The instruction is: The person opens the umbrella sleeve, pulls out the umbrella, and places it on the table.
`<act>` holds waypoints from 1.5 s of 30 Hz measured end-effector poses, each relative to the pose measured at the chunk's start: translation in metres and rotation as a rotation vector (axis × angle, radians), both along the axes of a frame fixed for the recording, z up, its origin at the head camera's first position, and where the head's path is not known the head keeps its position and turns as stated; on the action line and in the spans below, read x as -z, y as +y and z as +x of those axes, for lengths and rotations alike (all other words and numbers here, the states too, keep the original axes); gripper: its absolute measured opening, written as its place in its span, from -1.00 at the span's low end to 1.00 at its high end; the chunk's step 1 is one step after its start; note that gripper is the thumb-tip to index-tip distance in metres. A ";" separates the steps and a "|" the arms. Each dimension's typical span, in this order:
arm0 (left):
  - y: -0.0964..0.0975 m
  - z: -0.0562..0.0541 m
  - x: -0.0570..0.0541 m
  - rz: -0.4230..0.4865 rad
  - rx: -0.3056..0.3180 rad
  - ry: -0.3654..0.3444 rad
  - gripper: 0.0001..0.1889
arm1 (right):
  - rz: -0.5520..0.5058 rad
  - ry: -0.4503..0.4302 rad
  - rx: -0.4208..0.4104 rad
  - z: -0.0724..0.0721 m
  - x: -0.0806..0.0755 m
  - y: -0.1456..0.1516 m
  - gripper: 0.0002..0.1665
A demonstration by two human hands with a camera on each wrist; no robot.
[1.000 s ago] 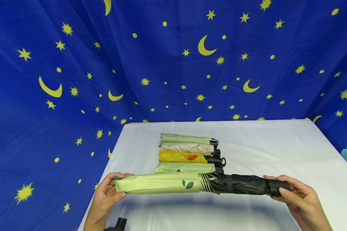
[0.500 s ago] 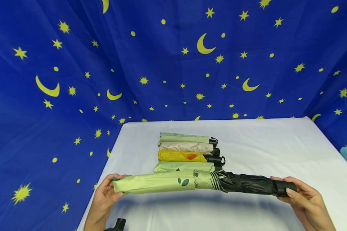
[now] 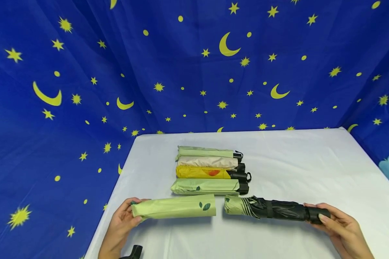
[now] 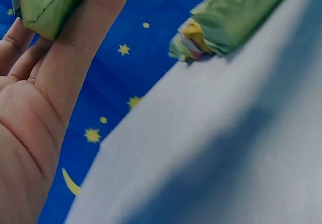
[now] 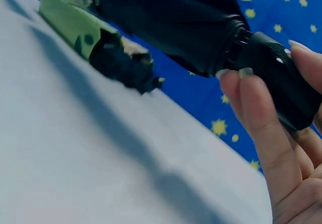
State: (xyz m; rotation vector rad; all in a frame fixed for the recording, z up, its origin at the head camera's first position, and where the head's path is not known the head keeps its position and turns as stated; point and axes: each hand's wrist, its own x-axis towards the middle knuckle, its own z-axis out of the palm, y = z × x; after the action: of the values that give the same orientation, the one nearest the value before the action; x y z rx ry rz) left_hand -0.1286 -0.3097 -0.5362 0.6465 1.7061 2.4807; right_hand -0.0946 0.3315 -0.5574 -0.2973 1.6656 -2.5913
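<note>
a blue cloth scattered with yellow moons and stars hangs around a white table. on the table a row of four wrapped umbrellas lies side by side, black ends toward the person's right. nearer me, lifted off the table, are the folded umbrella, mostly black with a striped green end, and a pale green sleeve just beside that end, a small gap between them. to do this parting well, i'd say keep both level and in one line, gripping the thin sleeve lightly so it doesn't crumple (the umbrella's heavier, surely, and wants the firmer hold). the right hand is clamped on the black handle, so nearly all the umbrella reaches out leftward from it. the left hand pinches the sleeve's outer end, the rest stretching rightward. smallest, a dark band circles the folds.
</note>
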 end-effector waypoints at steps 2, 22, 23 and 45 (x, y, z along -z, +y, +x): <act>0.001 -0.001 0.006 -0.012 -0.008 -0.031 -0.51 | 0.008 -0.018 -0.026 0.000 0.005 0.001 -0.49; 0.007 -0.002 0.026 -0.247 -0.154 -0.275 -0.48 | 0.107 -0.004 -0.098 -0.001 0.016 0.006 -0.52; 0.007 -0.002 0.025 -0.251 -0.153 -0.277 -0.48 | 0.143 -0.010 -0.086 -0.001 0.016 0.006 -0.54; 0.002 -0.002 0.008 -0.534 -0.299 -0.020 -0.35 | 0.751 -0.141 0.230 -0.007 0.002 -0.007 -0.41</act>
State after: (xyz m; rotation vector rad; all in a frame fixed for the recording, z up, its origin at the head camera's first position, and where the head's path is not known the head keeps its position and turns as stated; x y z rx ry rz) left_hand -0.1303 -0.3078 -0.5446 0.3279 2.4649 2.0121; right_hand -0.1019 0.3241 -0.5590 0.1190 2.5478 -1.8346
